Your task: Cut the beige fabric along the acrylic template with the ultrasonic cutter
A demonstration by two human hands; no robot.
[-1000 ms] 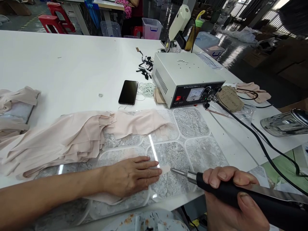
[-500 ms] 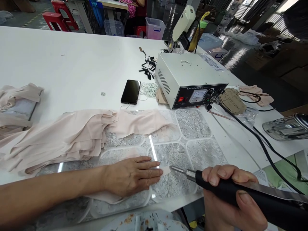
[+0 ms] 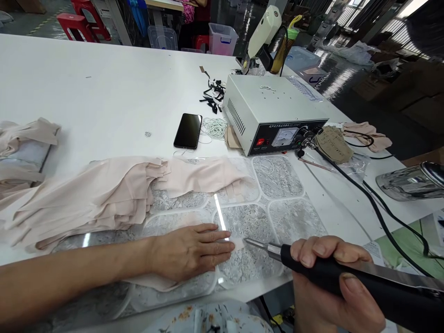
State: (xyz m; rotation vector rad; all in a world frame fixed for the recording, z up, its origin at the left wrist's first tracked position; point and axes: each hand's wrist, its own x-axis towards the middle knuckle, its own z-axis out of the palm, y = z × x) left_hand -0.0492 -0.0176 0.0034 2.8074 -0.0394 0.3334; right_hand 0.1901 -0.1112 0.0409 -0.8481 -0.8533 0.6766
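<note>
My left hand [image 3: 192,252] lies flat, fingers stretched out, on a pale pink fabric piece [image 3: 239,243] whose narrow end shows just past the fingertips. Most of that piece is hidden beneath the palm. A black-handled ultrasonic cutter [image 3: 274,251] is wrapped in my right hand [image 3: 333,282]; its metal tip points left and meets or nearly meets the fabric's end. Under everything lies a clear mat with a grey stone pattern [image 3: 243,222]. Behind the left hand rests a pile of pale pink fabric pieces [image 3: 97,199], with another fabric strip [image 3: 204,175] beside it.
A grey control box [image 3: 277,106] stands at the back right, its black cable [image 3: 367,194] running to the right. Nearby are a phone [image 3: 188,131], coiled white cord [image 3: 215,128], black scraps [image 3: 213,95] and a glass jar [image 3: 409,182]. More fabric [image 3: 31,134] lies at left.
The view has shifted very slightly. Both hands, the cutter and the fabric hold practically the same positions.
</note>
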